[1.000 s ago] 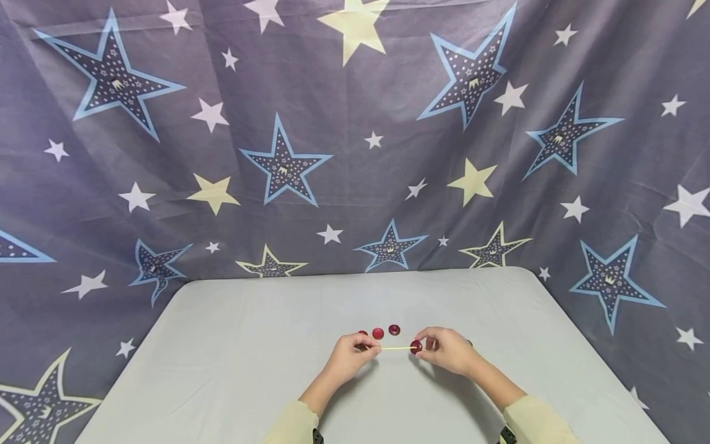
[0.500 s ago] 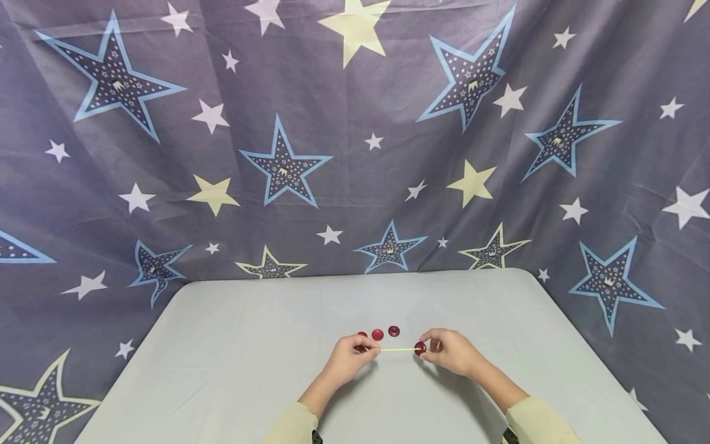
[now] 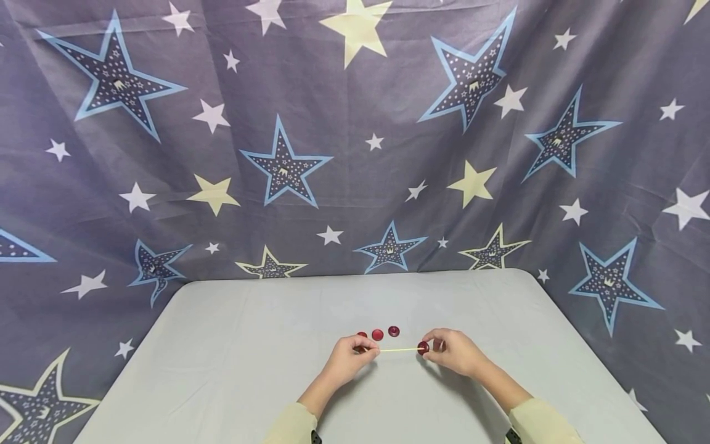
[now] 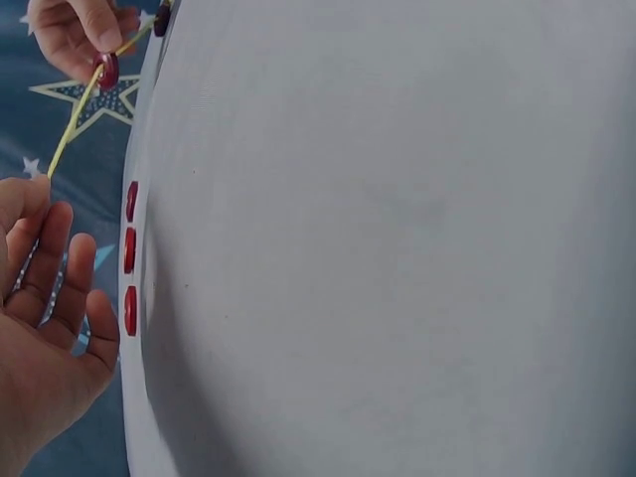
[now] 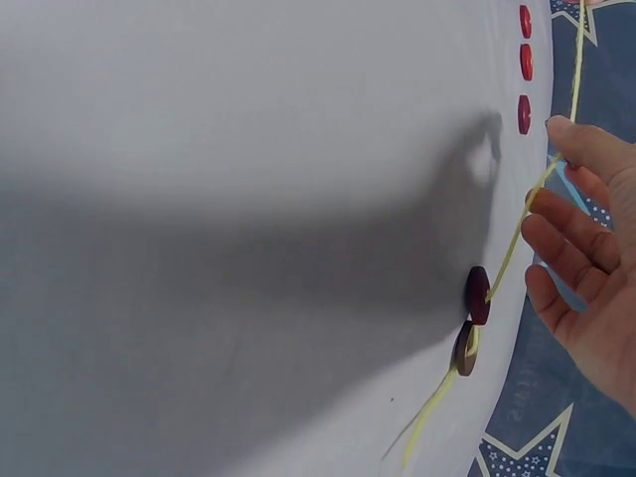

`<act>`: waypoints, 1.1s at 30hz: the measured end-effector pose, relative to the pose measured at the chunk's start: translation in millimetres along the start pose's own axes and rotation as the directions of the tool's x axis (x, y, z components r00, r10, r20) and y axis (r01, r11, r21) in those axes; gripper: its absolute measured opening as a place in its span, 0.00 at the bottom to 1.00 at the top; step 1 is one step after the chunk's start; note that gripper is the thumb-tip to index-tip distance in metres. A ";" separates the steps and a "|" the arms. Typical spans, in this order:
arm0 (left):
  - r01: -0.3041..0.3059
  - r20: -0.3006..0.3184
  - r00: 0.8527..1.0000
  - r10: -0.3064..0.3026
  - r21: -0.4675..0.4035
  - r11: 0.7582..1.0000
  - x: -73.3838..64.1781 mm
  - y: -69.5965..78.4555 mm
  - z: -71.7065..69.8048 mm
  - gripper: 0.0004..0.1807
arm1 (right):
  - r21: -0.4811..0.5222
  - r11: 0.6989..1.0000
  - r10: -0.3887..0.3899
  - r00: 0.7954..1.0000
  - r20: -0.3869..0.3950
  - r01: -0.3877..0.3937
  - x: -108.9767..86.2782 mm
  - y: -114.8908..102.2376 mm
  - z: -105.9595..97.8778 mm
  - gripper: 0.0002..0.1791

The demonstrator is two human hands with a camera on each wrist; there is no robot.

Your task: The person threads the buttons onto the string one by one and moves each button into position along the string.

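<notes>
My left hand (image 3: 345, 359) pinches one end of a thin yellow string (image 3: 398, 350) between thumb and forefinger. Some distance to the right, my right hand (image 3: 455, 353) holds a dark red button (image 3: 423, 348) by its edge, with the string running through it. Both hands are raised over the table. In the right wrist view the string passes down behind my fingers to a maroon button (image 5: 478, 295) and a brown button (image 5: 465, 348), threaded close together and low by the tabletop. The held button shows again in the left wrist view, in the right hand's fingers.
Three loose red buttons lie in a row on the pale tabletop (image 3: 266, 320) beyond my hands: a left one (image 4: 130, 311), a middle one (image 3: 378, 335) and a darker right one (image 3: 394, 331). A star-patterned curtain (image 3: 344, 203) hangs behind the table.
My right hand has moved slightly to the right with the dark red button, so the stretch of string between it and my left hand is longer. The left hand has stayed nearly still.
</notes>
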State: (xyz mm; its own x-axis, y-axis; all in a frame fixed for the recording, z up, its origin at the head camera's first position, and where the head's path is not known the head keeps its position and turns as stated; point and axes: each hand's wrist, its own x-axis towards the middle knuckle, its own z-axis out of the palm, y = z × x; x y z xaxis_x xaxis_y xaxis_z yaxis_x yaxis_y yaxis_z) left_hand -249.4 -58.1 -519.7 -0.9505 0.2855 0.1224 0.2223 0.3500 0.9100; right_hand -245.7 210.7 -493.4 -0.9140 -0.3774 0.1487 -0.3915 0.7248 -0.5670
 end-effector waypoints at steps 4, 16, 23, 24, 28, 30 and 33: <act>-0.002 0.001 1.000 0.002 0.001 1.000 -0.2 0.4 -1.4 0.06 | -0.007 1.000 0.001 1.000 -0.002 -0.001 -0.2 1.2 -0.8 0.14; 0.002 0.010 1.000 -0.002 -0.001 1.000 -2.2 1.0 -3.3 0.05 | -0.026 1.000 -0.002 1.000 0.002 0.002 -3.8 7.0 -2.0 0.14; 0.010 0.009 1.000 -0.010 -0.005 1.000 -2.2 0.7 -3.3 0.06 | -0.027 1.000 0.000 1.000 0.003 0.000 -6.6 9.3 -3.4 0.13; 0.009 0.007 1.000 -0.009 -0.003 1.000 -2.0 0.5 -3.3 0.06 | -0.029 1.000 0.005 1.000 0.003 -0.005 -7.1 9.9 -3.7 0.13; 0.008 0.006 1.000 -0.008 0.002 1.000 -2.1 0.5 -3.2 0.05 | -0.032 0.999 0.020 1.000 0.004 -0.020 -8.6 12.1 -5.3 0.14; 0.005 0.004 1.000 -0.005 -0.003 1.000 -2.3 0.8 -3.0 0.06 | -0.030 0.999 0.022 1.000 0.001 -0.022 -9.5 12.7 -6.0 0.14; 0.004 0.003 1.000 -0.004 -0.008 1.000 -3.1 0.7 -2.9 0.06 | -0.029 0.999 0.021 1.000 -0.005 -0.021 -10.5 13.7 -6.7 0.14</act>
State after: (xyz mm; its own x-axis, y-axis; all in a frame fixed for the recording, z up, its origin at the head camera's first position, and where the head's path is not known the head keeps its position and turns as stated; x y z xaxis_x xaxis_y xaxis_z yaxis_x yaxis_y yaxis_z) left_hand -247.0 -61.4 -518.3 -0.9507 0.2870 0.1178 0.2171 0.3440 0.9135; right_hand -242.2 228.4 -497.3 -0.9226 -0.3590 0.1412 -0.3751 0.7491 -0.5461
